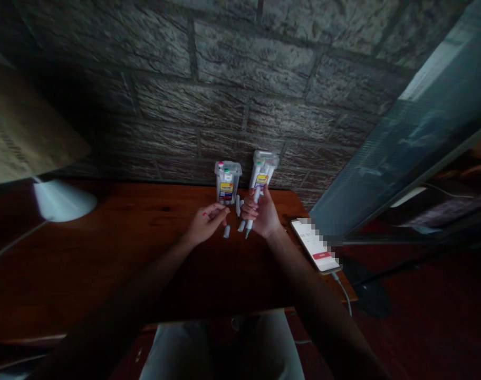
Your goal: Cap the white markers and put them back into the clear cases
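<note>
My right hand (261,214) is closed around a white marker (252,212), held upright with its lower end near the wooden table (106,253). My left hand (206,221) is pinched shut just left of it; what its fingertips hold is too small to make out. Two clear plastic marker packs stand against the wall: one (227,182) behind my left hand, a taller one (263,170) right behind my right hand. Loose white marker caps (227,231) and markers (238,206) lie on the table between my hands.
A phone (315,245) with a lit screen and a cable lies at the table's right edge. A white lamp base (62,199) stands at the left, its shade close to the camera. A stone wall runs behind the table. A glass panel leans at the right.
</note>
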Tool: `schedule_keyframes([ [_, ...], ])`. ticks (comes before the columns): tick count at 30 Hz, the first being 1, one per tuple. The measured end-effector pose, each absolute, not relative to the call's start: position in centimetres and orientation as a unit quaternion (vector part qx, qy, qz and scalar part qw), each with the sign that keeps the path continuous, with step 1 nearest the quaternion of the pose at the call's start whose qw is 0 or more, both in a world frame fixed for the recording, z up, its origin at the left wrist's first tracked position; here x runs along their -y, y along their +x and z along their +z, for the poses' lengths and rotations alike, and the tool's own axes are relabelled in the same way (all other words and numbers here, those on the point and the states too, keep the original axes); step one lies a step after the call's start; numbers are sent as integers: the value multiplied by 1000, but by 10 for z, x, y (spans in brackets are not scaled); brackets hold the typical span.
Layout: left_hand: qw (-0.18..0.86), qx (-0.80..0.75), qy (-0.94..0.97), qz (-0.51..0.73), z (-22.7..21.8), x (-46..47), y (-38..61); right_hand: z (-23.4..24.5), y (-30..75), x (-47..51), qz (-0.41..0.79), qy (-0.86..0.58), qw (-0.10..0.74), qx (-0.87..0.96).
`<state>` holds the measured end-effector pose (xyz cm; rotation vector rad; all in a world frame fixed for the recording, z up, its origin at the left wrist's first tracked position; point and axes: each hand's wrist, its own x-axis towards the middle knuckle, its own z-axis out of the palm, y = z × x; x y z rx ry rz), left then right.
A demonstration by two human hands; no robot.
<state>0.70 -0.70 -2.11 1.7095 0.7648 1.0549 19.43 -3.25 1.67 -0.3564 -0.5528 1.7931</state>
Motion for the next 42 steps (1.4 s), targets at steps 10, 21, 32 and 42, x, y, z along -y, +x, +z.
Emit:
schedule_keyframes([
  [10, 454, -319, 710, 433, -20, 7, 6, 21, 189, 33, 730, -208, 620, 202],
  [21, 448, -305, 718, 437, -24, 5, 7, 19, 193, 33, 765, -197, 571, 226],
  [32, 441, -307, 723, 435, -25, 7, 9, 26, 192, 38, 765, -223, 569, 203],
  [42, 432, -309, 725, 438, -23, 8, 8, 26, 181, 44, 781, -215, 547, 211],
])
